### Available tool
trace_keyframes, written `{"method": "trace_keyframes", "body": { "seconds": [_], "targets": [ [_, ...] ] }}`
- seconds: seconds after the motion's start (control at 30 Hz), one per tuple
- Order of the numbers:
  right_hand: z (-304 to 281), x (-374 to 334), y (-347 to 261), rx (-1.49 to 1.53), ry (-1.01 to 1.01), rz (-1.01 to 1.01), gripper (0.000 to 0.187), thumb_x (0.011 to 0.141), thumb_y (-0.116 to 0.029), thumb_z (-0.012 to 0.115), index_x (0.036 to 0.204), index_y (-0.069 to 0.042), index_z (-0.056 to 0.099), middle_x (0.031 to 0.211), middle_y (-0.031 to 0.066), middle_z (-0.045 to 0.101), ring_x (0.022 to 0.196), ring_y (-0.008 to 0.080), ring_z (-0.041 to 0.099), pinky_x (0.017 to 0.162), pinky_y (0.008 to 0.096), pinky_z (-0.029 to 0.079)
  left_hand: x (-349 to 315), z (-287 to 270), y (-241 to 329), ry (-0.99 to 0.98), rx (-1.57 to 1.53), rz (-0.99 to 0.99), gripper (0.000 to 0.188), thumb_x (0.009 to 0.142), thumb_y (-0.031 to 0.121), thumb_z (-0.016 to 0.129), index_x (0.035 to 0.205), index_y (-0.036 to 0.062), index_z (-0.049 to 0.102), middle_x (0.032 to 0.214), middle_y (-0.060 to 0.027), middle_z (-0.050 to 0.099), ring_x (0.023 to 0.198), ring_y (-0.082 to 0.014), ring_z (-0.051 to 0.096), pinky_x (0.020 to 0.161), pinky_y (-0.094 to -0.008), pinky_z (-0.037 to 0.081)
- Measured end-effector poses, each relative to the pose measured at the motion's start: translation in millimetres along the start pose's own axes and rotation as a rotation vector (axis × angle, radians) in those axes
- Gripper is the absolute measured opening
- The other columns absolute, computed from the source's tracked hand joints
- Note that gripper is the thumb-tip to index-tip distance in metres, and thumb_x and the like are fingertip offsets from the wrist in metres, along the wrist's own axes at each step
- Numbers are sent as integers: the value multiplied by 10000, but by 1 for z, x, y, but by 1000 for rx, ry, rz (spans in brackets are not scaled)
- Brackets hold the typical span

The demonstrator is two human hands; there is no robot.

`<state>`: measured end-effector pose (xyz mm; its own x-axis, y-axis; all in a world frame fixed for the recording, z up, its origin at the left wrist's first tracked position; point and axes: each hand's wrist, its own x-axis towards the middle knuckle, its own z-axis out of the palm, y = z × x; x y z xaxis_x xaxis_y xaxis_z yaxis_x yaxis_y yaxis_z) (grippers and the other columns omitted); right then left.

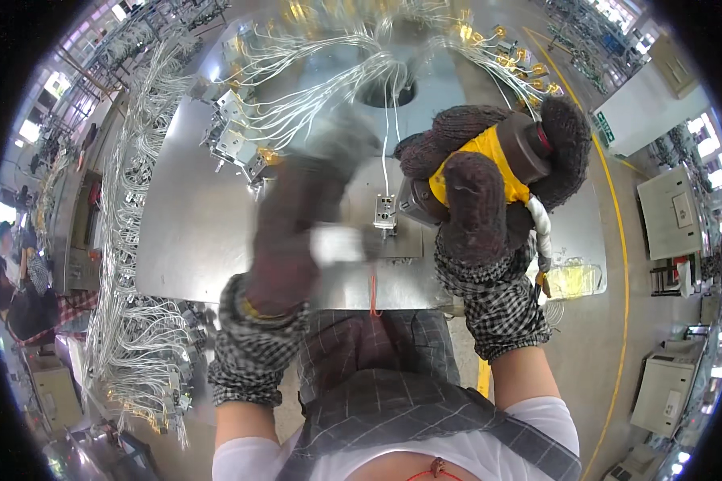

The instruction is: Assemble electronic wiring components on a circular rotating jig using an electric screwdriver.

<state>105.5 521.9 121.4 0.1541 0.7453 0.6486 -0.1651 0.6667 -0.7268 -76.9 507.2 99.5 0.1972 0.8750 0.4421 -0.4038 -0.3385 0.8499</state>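
My right hand, in a dark knit glove, is wrapped round a dark hand-held tool wound with yellow tape. A red part shows at the tool's upper end, and a white-wrapped cord hangs from it. The tool's lower left end is close beside a small metal block on the work table. White wires run from the block up toward a round hole. My left hand, also gloved, is smeared by motion left of the block. Its fingers cannot be made out, nor whether it holds anything.
Bundles of white wires with brass-coloured ends fan out across the far side of the metal table. Metal blocks stand at the far left. More wires hang along the left. A yellow piece lies at the right corner.
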Motion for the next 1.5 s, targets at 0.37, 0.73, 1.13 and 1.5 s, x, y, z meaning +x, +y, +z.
{"method": "trace_keyframes", "body": {
  "seconds": [0.37,0.73,1.13,1.5],
  "targets": [
    [-4,13,16,36,-88,-142,762,905,-170,710,1498,-229,235,1060,165,607,858,269,653,746,465,584,3,-31,45,-141,1671,142,449,747,124,740,1183,99,636,1102,-121,658,1038,-337,616,1004,-458,452],
    [-14,19,12,-42,-21,-79,730,923,-180,678,1498,-213,230,1009,160,635,727,254,666,659,431,585,-8,-15,4,249,167,-87,505,867,179,743,1314,47,548,1073,-65,641,895,-146,644,713,-317,547],
    [-18,32,1,63,114,-300,697,919,-209,669,1475,-100,263,910,163,668,699,239,673,584,377,573,10,-1,-21,-250,1030,-6,630,722,397,822,1229,74,636,938,-130,695,782,-302,683,690,-378,541],
    [4,16,-19,4,99,-49,774,902,-145,705,1508,-232,231,1021,178,659,753,277,694,638,398,601,22,10,-18,-388,1197,-238,597,726,425,810,1199,100,647,929,-122,712,852,-310,705,753,-411,546]
  ]
}}
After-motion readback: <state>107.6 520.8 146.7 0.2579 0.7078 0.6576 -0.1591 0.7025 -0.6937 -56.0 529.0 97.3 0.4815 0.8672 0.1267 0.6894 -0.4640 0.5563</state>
